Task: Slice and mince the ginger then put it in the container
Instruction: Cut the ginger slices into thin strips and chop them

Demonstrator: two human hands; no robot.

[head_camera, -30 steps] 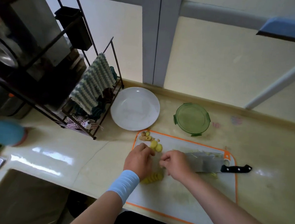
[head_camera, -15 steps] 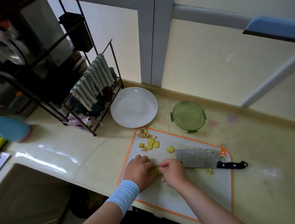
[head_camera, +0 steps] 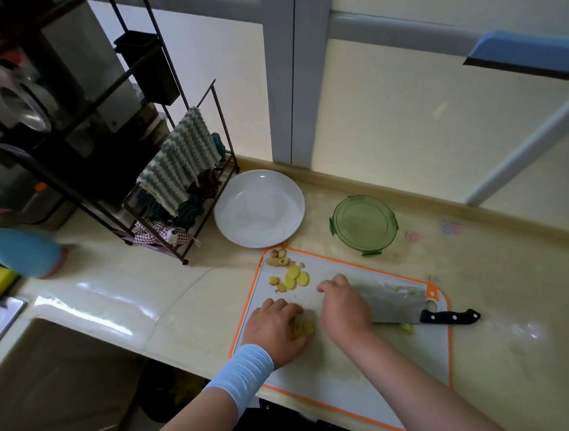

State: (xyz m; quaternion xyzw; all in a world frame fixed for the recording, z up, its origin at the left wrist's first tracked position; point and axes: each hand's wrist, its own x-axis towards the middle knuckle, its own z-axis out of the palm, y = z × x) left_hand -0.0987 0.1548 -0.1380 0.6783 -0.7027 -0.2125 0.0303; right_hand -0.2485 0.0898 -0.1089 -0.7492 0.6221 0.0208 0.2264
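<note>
Ginger is in three lots, all on the board (head_camera: 428, 358): a stack of slices (head_camera: 303, 328) near the left edge, loose rounds (head_camera: 294, 277) by the far-left corner, and minced bits (head_camera: 397, 288) along the far edge. Your left hand (head_camera: 275, 329) grips the stack, fingers curled over it. Your right hand (head_camera: 345, 310) is mid-board, fingertips aimed at the loose rounds. I can't tell if it pinches a slice.

Likely step: gathering slices for mincing.

Key relation: the rounds lie toward the board's far-left corner from your right hand, and that hand is the free one. The cleaver (head_camera: 390, 303) lies flat, long axis parallel to the far edge, handle past the right edge, so it's nearer your right hand.

Counts:
- one board
- one cleaver
- one container (head_camera: 364, 224), beyond the far edge
- one plate (head_camera: 259, 208), beyond the far-left corner
- three big loose rounds plus a few scraps
- slices in the stack: unreadable
</note>
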